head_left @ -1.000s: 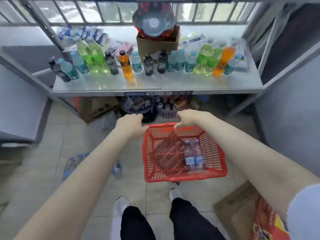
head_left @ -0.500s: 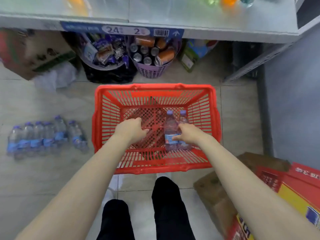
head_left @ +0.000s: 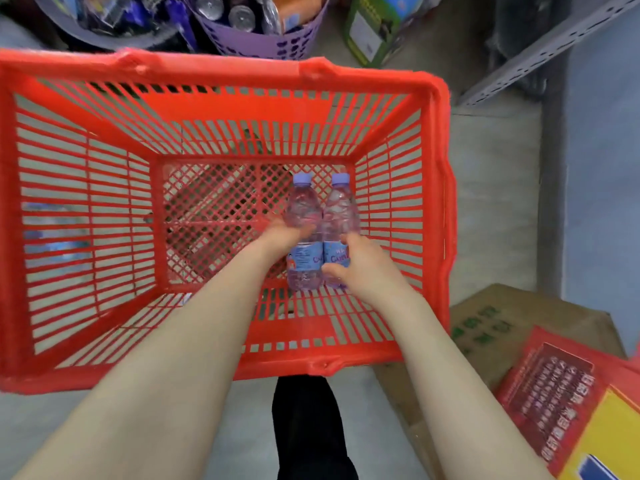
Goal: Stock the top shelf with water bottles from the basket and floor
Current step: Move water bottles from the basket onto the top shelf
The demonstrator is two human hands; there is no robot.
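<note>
A red plastic basket (head_left: pixel 221 76) fills the view on the floor. Two clear water bottles with pale purple caps and blue labels lie side by side on its bottom at the right. My left hand (head_left: pixel 282 235) curls round the left bottle (head_left: pixel 304 211) at its middle. My right hand (head_left: pixel 363 265) grips the right bottle (head_left: pixel 341 209) over its label. The top shelf is out of view.
A purple basket (head_left: pixel 263 43) of cans and a grey tub (head_left: pixel 104 39) stand beyond the red basket. A green box (head_left: pixel 370 32) sits next to them. A cardboard box (head_left: pixel 498 323) and a red-yellow carton (head_left: pixel 568 403) lie at the right. A grey shelf upright (head_left: pixel 540 50) crosses the top right.
My head has dropped closer to the basket. Both hands moved from the basket rim down inside, and each has closed on a bottle. The shelf left the view.
</note>
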